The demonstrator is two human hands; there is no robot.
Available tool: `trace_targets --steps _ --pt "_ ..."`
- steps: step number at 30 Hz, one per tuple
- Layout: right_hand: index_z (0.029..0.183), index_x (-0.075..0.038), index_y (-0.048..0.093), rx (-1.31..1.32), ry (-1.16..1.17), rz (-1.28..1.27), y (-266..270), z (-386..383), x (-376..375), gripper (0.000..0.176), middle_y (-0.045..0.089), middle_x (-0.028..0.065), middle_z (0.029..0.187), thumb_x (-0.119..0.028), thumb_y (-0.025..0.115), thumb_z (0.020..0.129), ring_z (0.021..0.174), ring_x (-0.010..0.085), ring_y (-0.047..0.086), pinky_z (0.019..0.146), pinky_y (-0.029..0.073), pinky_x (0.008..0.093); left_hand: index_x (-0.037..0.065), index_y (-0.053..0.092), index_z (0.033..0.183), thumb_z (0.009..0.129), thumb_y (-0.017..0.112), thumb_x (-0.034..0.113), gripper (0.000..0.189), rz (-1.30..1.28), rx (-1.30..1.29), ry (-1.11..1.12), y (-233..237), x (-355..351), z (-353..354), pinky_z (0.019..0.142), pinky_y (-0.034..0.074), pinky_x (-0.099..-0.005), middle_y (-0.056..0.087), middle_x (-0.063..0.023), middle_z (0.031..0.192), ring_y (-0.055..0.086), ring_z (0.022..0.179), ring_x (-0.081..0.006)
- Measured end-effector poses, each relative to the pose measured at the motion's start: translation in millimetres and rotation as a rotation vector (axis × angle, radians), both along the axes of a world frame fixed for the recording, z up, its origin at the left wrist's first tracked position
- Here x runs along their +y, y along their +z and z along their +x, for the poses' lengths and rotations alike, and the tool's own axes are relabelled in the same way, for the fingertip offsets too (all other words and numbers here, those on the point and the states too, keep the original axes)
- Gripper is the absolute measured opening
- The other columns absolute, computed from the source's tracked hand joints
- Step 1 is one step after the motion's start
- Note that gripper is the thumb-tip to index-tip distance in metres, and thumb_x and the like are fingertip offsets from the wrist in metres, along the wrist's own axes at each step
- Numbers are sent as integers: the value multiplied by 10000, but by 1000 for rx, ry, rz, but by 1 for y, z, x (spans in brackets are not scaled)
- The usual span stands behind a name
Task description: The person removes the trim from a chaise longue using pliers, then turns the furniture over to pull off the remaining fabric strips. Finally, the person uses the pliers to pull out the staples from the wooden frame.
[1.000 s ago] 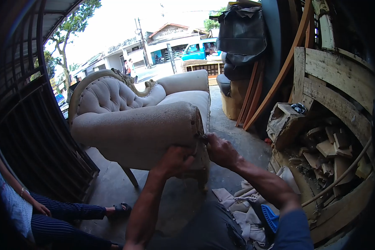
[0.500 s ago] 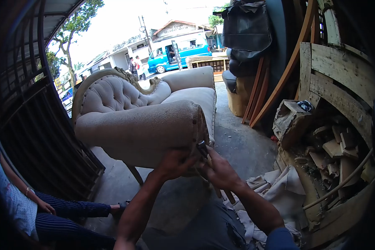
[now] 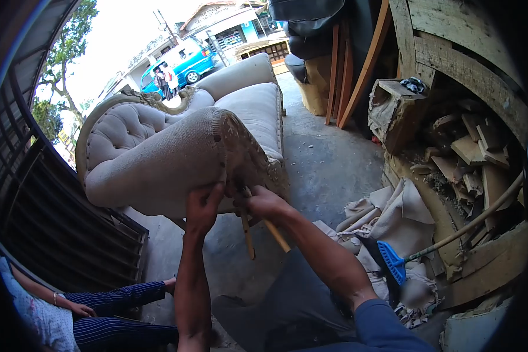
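Note:
A beige tufted sofa (image 3: 158, 154) with a carved wooden frame stands before me, its near armrest turned to me. The armrest's end panel (image 3: 246, 146) shows rough, bare-looking material beside the stitched fabric edge. At the lower corner of that edge, my left hand (image 3: 203, 205) is closed, thumb up, against the upholstery fabric (image 3: 208, 170). Just right of it, my right hand (image 3: 265, 203) wraps round a tool with a pale wooden handle (image 3: 278, 236); its working end is hidden. A second wooden stick or handle (image 3: 249, 239) hangs down between the hands.
A seated person's striped-trousered legs (image 3: 123, 328) are at lower left, by a dark metal gate (image 3: 70, 205). Fabric scraps (image 3: 402, 214) and a blue broom head (image 3: 391, 262) lie at right, near piled wood offcuts (image 3: 475, 152). Wooden boards (image 3: 364, 64) lean behind.
My view has tilted down and turned right, showing the armrest's end panel and the broom. My left thumb now rests by the fabric edge. The tool's dark metal end has gone out of sight.

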State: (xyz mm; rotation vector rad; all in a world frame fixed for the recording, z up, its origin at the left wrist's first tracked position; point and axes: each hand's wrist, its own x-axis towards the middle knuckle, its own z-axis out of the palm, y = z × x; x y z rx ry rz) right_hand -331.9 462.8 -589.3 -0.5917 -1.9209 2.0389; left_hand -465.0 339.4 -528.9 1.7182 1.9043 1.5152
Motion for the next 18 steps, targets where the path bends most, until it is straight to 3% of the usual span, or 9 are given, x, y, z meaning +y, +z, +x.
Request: trace_targets --steps 2,3,7,9,12,16,18 --pt "1195 -43 636 156 -140 95 6 -6 -9 334 657 123 1074 -196 583 903 910 230 636 799 530 393 -50 736 907 952 634 301 368 -23 -44 28 1 1 -7 832 487 -326 738 -94 871 672 872 -166" --pt "1192 -72 647 167 -134 71 12 -7 -11 320 657 113 1082 -221 591 913 895 218 641 799 537 372 -50 736 907 952 634 301 368 -23 -36 30 4 3 -8 832 487 -326 738 -94 871 672 872 -166" --pt "1151 -44 644 175 -126 25 21 -6 -20 322 642 118 1029 -273 597 928 826 195 644 734 550 383 -50 736 884 943 643 308 374 -51 -95 -49 12 3 -17 824 494 -321 733 -86 862 671 860 -163" --pt "1100 -10 630 38 -137 -128 19 -8 -23 352 622 113 975 -320 602 935 763 195 642 657 549 416 -47 736 885 946 639 307 372 -74 -54 -80 14 5 -17 828 496 -322 733 -84 862 672 861 -162" --pt "1072 13 608 90 -138 -352 14 -17 -29 393 604 96 895 -357 596 942 700 201 630 598 540 438 -41 736 886 955 629 307 371 -74 -76 -82 15 1 -10 833 495 -325 730 -78 857 665 858 -157" --pt "1086 22 598 82 -140 -377 18 -6 -35 389 626 102 871 -340 585 944 730 224 663 613 541 433 -32 737 885 972 605 301 369 -96 -14 -70 10 3 -19 838 487 -321 730 -73 858 660 858 -153" --pt "1094 22 597 153 -129 -367 9 -9 -38 373 657 134 938 -320 568 949 784 235 698 632 542 425 -28 739 884 976 599 300 368 -100 -16 -90 8 5 -26 840 485 -319 730 -72 858 659 857 -152"
